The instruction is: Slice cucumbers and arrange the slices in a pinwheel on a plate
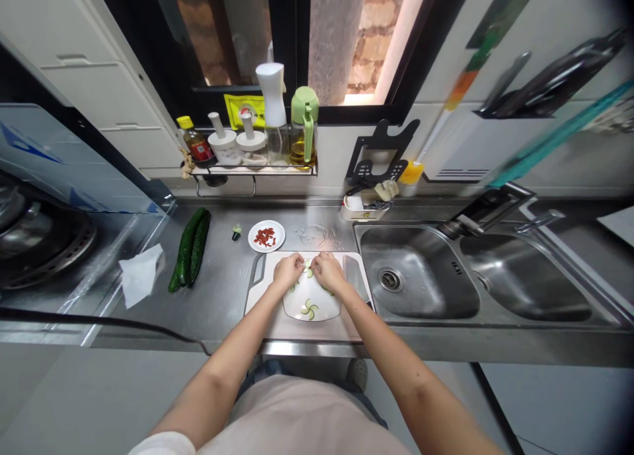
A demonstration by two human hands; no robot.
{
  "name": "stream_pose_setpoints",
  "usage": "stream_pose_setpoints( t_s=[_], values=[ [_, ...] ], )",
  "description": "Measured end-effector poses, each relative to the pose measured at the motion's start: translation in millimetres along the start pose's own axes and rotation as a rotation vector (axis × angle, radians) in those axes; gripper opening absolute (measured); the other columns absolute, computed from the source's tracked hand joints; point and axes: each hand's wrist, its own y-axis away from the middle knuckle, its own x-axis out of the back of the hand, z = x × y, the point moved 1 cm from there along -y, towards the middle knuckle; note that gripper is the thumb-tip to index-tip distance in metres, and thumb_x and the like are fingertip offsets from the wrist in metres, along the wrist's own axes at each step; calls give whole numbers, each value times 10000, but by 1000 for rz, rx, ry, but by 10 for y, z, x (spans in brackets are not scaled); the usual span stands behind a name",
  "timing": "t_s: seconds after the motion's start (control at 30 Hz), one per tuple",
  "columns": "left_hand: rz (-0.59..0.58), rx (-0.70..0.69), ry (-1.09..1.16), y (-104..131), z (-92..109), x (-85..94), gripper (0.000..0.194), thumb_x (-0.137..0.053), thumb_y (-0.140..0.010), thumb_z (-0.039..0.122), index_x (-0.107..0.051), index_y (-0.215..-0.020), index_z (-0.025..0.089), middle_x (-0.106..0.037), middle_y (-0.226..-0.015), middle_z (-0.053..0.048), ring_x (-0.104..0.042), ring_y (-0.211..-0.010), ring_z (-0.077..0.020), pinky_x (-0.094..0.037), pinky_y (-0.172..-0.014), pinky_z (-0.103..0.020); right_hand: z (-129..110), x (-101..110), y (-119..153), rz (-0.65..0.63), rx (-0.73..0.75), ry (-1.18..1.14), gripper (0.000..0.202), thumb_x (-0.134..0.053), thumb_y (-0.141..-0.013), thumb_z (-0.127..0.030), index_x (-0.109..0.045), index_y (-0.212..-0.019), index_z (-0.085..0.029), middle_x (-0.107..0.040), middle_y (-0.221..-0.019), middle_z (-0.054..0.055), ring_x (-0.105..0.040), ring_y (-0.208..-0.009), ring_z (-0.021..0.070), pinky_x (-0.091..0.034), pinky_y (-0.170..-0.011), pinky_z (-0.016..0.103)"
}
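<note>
Steel counter (222, 303) ran beneath everything, with the wearer's body (302, 415) close against it. On the body's side of the grip, a fan of green-rimmed slices (310, 309) lay on a white plate (296, 303), which sat on the board (297, 331). At the plate's far end, another cluster (309, 268) lay directly between the two sets of fingertips, about as near to the left hand (288, 270) as to the right hand (327, 270); its pieces were too small to give a clear long axis. Both hands faced each other across it, knuckles up and fingers bent inward, the forearms (376, 323) slanting in from either side. Each hand's fingers were gathered to a narrow pinch; whether either pinch held a slice, I could not tell. Right of the right hand, a knife (354, 273) lay on the board, and past it was the sink (419, 293). Beyond the left hand stood a dish (281, 236) of red bits (266, 237); two cucumbers (189, 250) lay well to its left. Farther off, a shelf (252, 171) of bottles (304, 135) stood before the window (290, 39).
</note>
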Motion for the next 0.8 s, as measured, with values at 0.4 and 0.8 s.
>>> stream_pose_setpoints(
  t_s=[0.4,0.8],
  values=[
    [-36,35,-176,-53,89,-141,170,-582,-791,239,-666,-939,238,-700,-853,-71,-619,-842,-216,-390,-747,-284,14,-107,-38,-11,10,46,234,-422,-937,-241,-644,-887,-187,-585,-991,90,-464,-923,204,-326,-757,286],
    [-31,28,-288,-68,90,-176,208,-541,-816,225,-660,-986,244,-711,-878,-71,-628,-865,-220,-390,-769,-294,17,-146,-54,-29,12,40,211,-446,-931,-241,-648,-904,-187,-588,-1015,96,-471,-949,212,-334,-765,292]
  ],
)
